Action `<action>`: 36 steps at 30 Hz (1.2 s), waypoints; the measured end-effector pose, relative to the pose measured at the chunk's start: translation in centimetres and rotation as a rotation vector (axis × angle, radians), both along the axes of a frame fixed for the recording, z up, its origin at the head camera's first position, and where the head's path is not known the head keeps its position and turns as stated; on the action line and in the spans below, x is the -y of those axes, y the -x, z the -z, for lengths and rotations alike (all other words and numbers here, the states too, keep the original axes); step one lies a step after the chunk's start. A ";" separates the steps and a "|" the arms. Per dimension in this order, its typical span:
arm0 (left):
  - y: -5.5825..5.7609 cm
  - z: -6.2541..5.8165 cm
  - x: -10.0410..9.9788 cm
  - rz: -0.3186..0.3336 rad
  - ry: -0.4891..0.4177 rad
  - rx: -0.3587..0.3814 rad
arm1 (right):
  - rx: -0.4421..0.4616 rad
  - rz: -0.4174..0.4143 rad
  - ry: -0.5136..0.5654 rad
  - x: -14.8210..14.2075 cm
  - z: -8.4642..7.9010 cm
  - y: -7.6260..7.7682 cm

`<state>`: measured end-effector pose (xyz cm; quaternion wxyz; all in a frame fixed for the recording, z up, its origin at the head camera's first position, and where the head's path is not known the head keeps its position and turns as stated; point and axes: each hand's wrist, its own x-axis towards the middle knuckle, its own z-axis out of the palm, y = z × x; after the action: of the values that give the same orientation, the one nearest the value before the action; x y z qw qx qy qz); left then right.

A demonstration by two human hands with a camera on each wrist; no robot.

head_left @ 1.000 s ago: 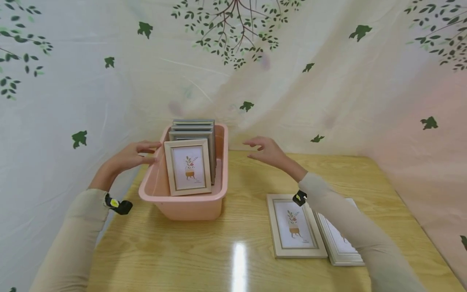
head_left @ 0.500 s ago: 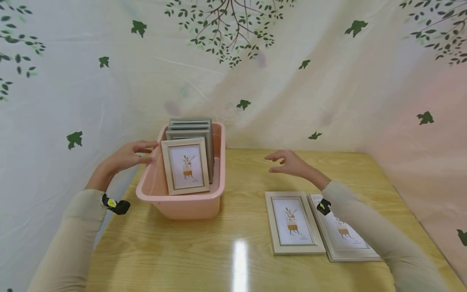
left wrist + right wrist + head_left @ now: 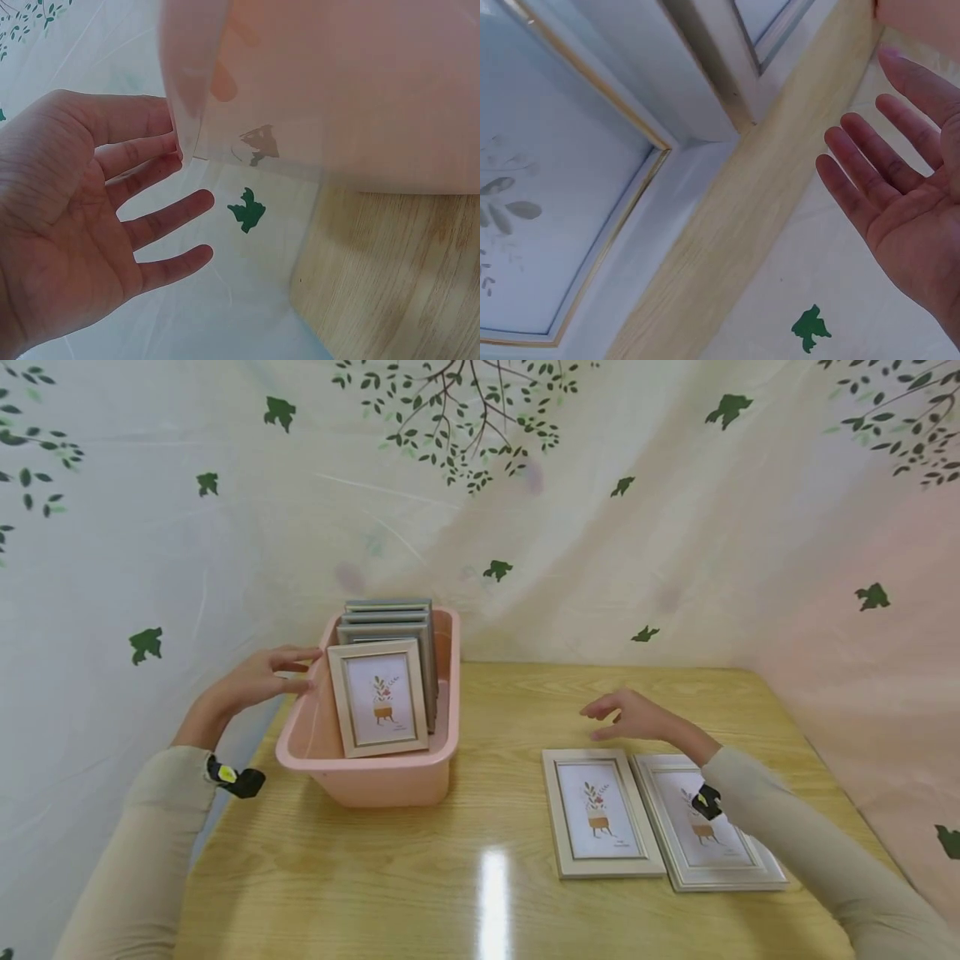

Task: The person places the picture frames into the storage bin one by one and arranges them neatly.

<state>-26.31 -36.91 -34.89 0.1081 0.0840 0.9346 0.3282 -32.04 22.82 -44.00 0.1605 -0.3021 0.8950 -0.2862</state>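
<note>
In the head view, my left hand [image 3: 258, 681] rests at the left side of a pink plastic basin [image 3: 397, 785]. Its fingers are fairly straight and spread, and the left wrist view shows some meeting the basin's edge. A cream picture frame [image 3: 378, 697] leans upright inside the basin, before several grey frames [image 3: 385, 631] standing in a row. My right hand [image 3: 637, 714] hovers with relaxed fingers and holds nothing. Below it lie a cream picture frame [image 3: 600, 814] and a whitish picture frame [image 3: 708, 835], side by side, partly covered by the right arm.
The wooden table [image 3: 337, 885] carries everything, with a bright light reflection near its front. Behind it hangs a pale curtain [image 3: 555, 585] printed with leaves. Both wrists wear black cameras.
My right hand has moved away from the basin, to the right and nearer, over the flat frames. The left hand stays at the basin's edge. The view has shifted slightly.
</note>
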 end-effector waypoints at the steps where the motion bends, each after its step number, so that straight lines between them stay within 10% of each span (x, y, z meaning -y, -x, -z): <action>1: 0.0 0.0 0.0 -0.001 0.002 -0.002 | 0.000 0.001 -0.008 -0.3 0.2 -0.1; 36: -0.6 0.1 -0.3 -0.017 0.018 0.002 | -0.018 -0.002 -0.028 -3.1 5.3 -1.4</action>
<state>-25.72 -36.64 -34.94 0.1068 0.0746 0.9382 0.3207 -30.64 25.88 -49.32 0.1569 -0.3032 0.9001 -0.2707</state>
